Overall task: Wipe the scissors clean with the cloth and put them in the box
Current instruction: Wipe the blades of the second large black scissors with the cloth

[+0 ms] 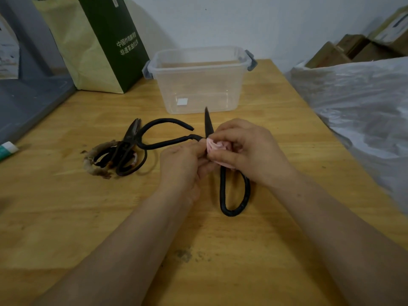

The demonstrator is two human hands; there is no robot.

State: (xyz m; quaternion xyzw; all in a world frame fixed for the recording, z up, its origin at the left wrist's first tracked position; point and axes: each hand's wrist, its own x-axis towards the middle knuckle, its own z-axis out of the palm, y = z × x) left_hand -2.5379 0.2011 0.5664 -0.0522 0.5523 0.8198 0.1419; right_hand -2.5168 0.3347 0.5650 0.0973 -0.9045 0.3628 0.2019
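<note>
1. At the centre of the counter (220, 250), the right hand (242, 149) pinches a pink cloth (215, 146) around black scissors (208, 125), whose tip points to 12 o'clock.
2. The left hand (181, 160) grips the scissors by the pivot.
3. A clear box (198, 85) stands at 12 o'clock, and a second pair (129, 138) lies at 9 o'clock.

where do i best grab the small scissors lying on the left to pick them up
By the handle loops, from above on your near side. The small scissors lie flat with shut blades pointing away from you, so the loops face you. A handle of the big scissors crowds the blade end, so the loop end is probably freer.
</note>
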